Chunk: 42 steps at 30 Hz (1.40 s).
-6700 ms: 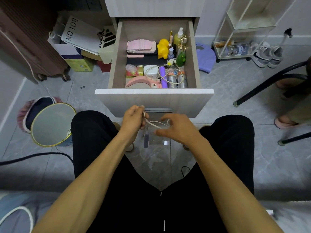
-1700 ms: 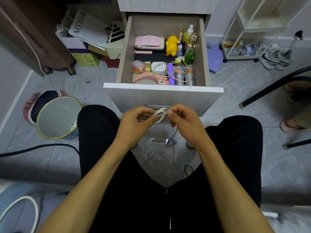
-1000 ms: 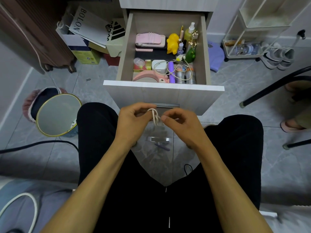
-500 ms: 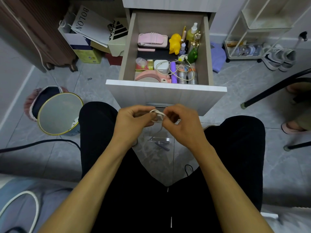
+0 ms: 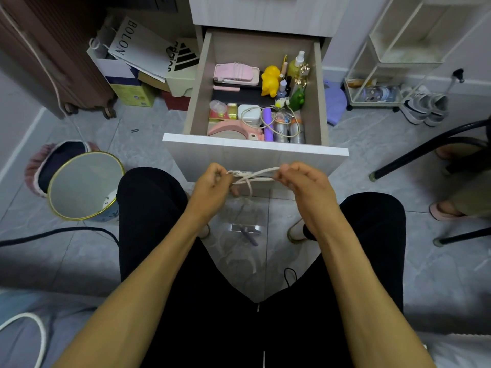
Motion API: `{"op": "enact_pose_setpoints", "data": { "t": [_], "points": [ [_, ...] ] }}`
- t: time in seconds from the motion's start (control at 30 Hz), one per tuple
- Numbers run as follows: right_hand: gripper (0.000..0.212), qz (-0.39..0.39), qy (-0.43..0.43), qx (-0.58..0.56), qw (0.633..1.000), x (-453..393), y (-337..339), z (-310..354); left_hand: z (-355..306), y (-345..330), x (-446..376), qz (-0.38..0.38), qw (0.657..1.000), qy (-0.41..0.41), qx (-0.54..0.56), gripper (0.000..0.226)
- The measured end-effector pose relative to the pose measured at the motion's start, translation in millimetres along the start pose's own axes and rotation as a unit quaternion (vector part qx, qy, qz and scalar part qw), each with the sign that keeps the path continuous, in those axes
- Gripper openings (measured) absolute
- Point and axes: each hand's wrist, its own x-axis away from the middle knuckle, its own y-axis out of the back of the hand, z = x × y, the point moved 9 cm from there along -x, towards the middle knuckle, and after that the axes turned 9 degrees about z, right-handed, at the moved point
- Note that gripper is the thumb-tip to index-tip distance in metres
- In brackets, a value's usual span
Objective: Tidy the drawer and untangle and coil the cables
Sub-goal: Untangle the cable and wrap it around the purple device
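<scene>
I am cinching the coiled white cable (image 5: pixel 252 176) in front of the open drawer (image 5: pixel 255 150), both forearms stretched forward over my knees. My left hand (image 5: pixel 212 185) and right hand (image 5: pixel 305 181) are each pinching an end of the bundle with curled fingers, pulling apart. Next, I judge, the loose tail needs tucking.

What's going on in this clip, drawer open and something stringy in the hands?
A seated person is working on a white cable in front of an open drawer. The left hand and right hand each pinch one end of the looped bundle, stretching it taut between them, with a strand hanging below. Another pale cable lies loose in the drawer over a white charger.
</scene>
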Motion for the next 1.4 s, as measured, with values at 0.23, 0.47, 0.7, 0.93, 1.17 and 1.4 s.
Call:
{"op": "enact_pose_setpoints", "data": {
  "t": [0.23, 0.47, 0.7, 0.93, 1.17, 1.4],
  "points": [
    [0.03, 0.008, -0.108, 0.319, 0.942, -8, -3, -18, -33, -8, -7, 0.025, 0.973, -0.114, -0.197, 0.021],
    [0.021, 0.098, -0.041, 0.477, 0.873, -21, -23, -4, -18, -8, -1, 0.008, 0.984, -0.097, -0.147, 0.02],
    [0.027, -0.061, -0.018, 0.081, 0.995, -9, 17, 2, 9, 7, -4, -0.036, 0.995, -0.018, -0.087, 0.017],
    [0.016, 0.014, -0.056, 0.382, 0.923, -14, 7, -10, -13, -5, -7, -0.002, 0.99, -0.066, -0.127, 0.017],
    [0.026, 0.08, 0.051, 0.45, 0.888, -24, -27, 7, -36, -15, -6, 0.011, 0.988, -0.096, -0.117, 0.021],
    [0.027, -0.17, 0.014, 0.213, 0.962, -6, 38, 0, 1, 13, -19, -0.029, 0.997, 0.004, -0.074, 0.022]
  ]
}}
